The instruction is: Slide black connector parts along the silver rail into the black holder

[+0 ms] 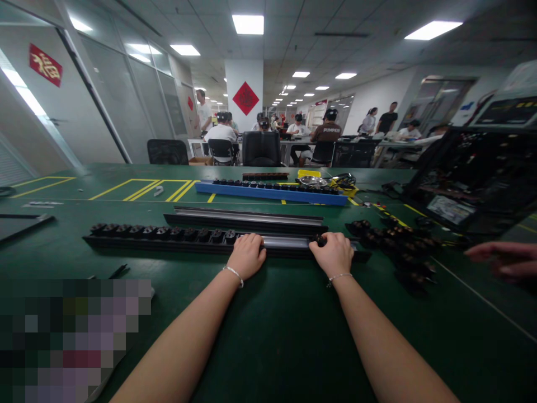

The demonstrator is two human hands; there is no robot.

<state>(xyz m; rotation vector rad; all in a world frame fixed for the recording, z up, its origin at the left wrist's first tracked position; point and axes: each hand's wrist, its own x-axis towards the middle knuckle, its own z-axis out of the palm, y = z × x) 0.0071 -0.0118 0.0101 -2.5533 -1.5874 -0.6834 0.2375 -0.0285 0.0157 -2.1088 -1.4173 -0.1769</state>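
Observation:
A long black rail (168, 242) lies across the green table (268, 336), its left part filled with a row of small black parts (159, 231). My left hand (246, 256) rests on the rail's front edge, fingers curled over it beside the last seated part. My right hand (333, 253) is curled on the rail further right, fingertips pinching a small black part (320, 240) at the rail. Bare metal channel (285, 241) shows between my hands. A pile of loose black parts (398, 246) lies just right of my right hand.
A second empty rail (247, 218) lies behind the first, and a blue rail (272, 193) with parts further back beside a metal bowl (312, 181). Another person's hand (501, 258) reaches in at the right edge. A dark open machine (474, 179) stands at right. People sit at tables behind.

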